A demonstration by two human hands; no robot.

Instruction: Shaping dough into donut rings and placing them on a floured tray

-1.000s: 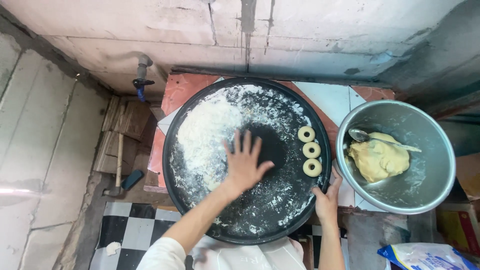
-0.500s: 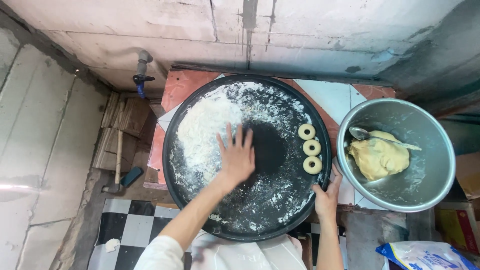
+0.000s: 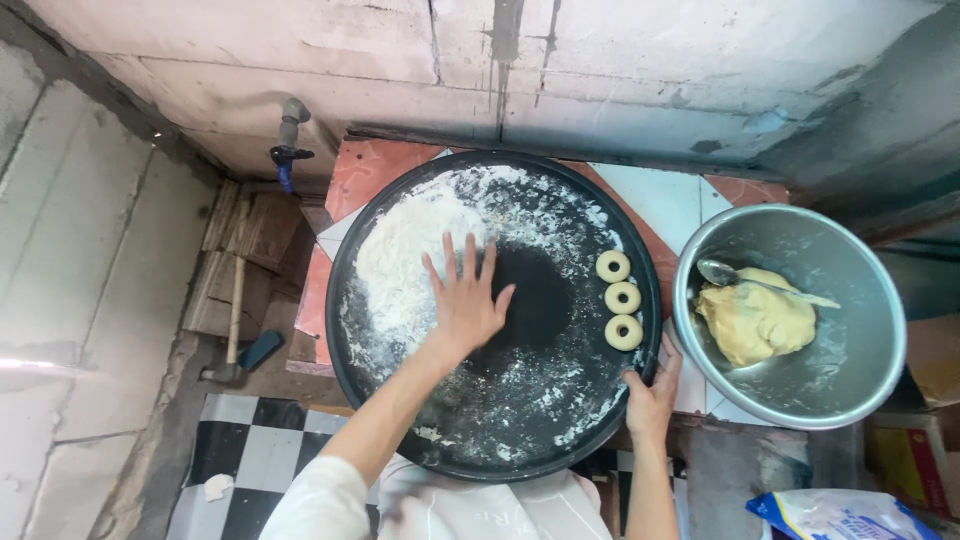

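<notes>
A large round black tray [image 3: 560,445] dusted with white flour [image 3: 400,250] lies on a tiled table. My left hand [image 3: 465,300] lies flat on the tray with fingers spread, at the edge of the flour heap. Three small dough rings [image 3: 622,298] sit in a column at the tray's right side. My right hand [image 3: 650,395] grips the tray's right front rim. To the right stands a metal bowl [image 3: 860,370] holding a lump of yellow dough [image 3: 755,320] and a spoon [image 3: 730,275].
A concrete wall runs along the back, with a tap [image 3: 287,150] at the upper left. A hammer [image 3: 235,330] and wooden pieces lie left of the table. A plastic bag [image 3: 840,515] sits at the bottom right. Checkered floor tiles [image 3: 250,450] show below.
My left hand has slid leftward across the tray toward the flour heap, leaving a bare dark patch in the middle. My right hand stays on the rim.
</notes>
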